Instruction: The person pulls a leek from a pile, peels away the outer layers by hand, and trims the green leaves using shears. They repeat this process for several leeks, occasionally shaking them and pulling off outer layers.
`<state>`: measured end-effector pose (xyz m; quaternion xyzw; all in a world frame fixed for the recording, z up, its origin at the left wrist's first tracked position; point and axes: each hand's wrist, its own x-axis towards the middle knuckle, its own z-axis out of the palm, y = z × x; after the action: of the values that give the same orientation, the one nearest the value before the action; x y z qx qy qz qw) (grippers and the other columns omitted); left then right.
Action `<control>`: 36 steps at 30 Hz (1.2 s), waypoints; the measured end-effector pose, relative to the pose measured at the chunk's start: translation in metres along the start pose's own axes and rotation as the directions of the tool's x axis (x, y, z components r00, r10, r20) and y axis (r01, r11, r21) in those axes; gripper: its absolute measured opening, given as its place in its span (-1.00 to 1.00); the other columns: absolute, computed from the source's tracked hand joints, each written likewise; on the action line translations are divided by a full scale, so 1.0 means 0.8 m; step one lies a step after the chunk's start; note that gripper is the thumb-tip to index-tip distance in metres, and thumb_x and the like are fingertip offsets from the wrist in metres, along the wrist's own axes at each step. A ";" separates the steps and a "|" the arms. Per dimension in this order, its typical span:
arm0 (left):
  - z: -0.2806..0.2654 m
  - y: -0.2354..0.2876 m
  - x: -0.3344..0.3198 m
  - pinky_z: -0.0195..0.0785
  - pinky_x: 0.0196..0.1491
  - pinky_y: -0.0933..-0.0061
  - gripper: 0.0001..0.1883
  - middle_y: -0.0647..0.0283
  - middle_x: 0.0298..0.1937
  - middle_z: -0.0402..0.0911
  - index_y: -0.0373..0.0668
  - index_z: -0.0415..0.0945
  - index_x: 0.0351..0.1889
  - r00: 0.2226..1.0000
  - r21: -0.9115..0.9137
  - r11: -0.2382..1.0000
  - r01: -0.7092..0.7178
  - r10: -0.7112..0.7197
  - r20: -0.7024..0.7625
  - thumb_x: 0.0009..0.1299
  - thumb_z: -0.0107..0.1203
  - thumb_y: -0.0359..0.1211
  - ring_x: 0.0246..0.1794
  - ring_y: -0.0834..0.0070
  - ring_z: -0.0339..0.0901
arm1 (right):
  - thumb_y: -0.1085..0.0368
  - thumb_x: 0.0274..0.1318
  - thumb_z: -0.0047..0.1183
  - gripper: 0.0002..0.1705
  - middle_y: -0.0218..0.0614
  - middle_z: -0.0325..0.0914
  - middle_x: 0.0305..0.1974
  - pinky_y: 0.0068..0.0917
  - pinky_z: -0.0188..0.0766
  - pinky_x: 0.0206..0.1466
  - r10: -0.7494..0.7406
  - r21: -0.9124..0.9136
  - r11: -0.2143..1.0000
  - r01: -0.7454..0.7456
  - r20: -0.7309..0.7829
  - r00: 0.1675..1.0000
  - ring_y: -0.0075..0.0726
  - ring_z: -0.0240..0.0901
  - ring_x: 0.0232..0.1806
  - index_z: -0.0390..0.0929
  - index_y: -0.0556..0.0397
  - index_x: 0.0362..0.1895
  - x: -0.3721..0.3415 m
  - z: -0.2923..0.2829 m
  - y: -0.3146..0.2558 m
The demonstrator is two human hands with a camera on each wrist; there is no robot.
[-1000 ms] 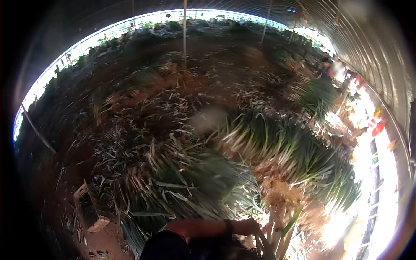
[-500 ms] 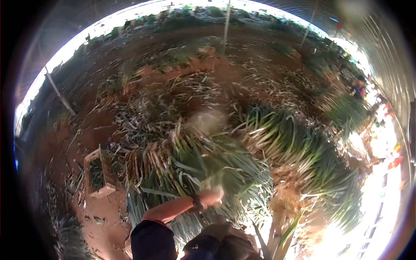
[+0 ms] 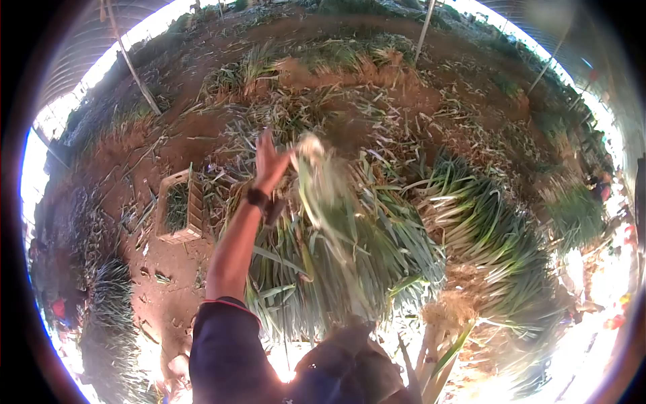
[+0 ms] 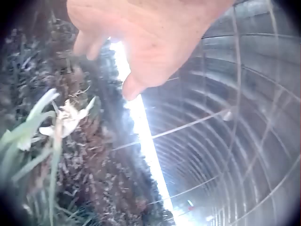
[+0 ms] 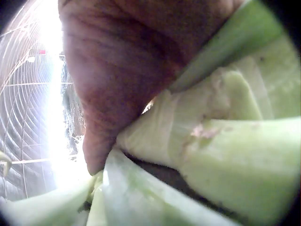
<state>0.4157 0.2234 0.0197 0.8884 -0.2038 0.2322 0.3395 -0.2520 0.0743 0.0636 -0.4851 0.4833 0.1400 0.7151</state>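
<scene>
The left hand (image 3: 270,161) is now farther forward than half a second ago, at the far edge of the leek pile (image 3: 404,236). Brown soil (image 3: 158,310), strewn with leaves, forms the floor under an arched roof (image 4: 263,70). The blurred leek bunch (image 3: 321,188) points root end forward, long axis fore-and-aft, above the pile. It lies just right of the left hand, whose fingers extend, gripping nothing. The right hand (image 5: 122,66) grips thick stalks (image 5: 230,150), thumb bent over them.
</scene>
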 end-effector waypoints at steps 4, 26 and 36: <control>-0.114 0.166 -0.006 0.65 -0.30 0.42 -0.30 -0.04 -0.05 0.69 -0.19 0.31 0.42 0.809 -0.466 0.825 0.320 0.018 0.587 0.36 0.30 -0.19 -0.23 0.37 0.72 | -0.14 0.20 0.20 -0.08 -0.11 0.40 0.35 -0.33 0.26 0.41 0.002 -0.008 1.000 -0.002 0.023 1.000 -0.26 0.33 0.36 0.26 0.21 0.44 -0.001 -0.008 0.002; -0.080 0.639 -0.582 0.48 -0.12 0.30 -0.55 0.01 -0.22 0.68 -0.33 0.64 -0.15 -0.881 -0.832 0.555 0.020 0.403 0.248 0.22 0.41 -0.12 -0.15 0.28 0.63 | -0.16 0.21 0.17 -0.08 -0.10 0.41 0.35 -0.33 0.26 0.40 -0.078 0.161 0.984 0.075 0.015 0.997 -0.26 0.32 0.37 0.27 0.22 0.44 -0.112 -0.177 0.168; -0.037 0.607 -0.642 0.43 -0.03 0.35 -0.52 0.21 -0.11 0.66 -0.14 0.70 0.09 -0.971 -0.843 0.528 0.107 0.238 0.026 0.23 0.40 -0.17 -0.04 0.46 0.55 | -0.17 0.22 0.16 -0.08 -0.10 0.41 0.35 -0.32 0.26 0.40 -0.119 0.277 0.957 0.083 0.117 0.986 -0.26 0.32 0.37 0.28 0.22 0.44 -0.169 -0.215 0.238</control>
<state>-0.2605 0.0157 0.0034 0.1328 -0.7555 -0.6167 -0.1769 -0.5418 0.0612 0.0589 -0.3963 0.4240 0.0674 0.8115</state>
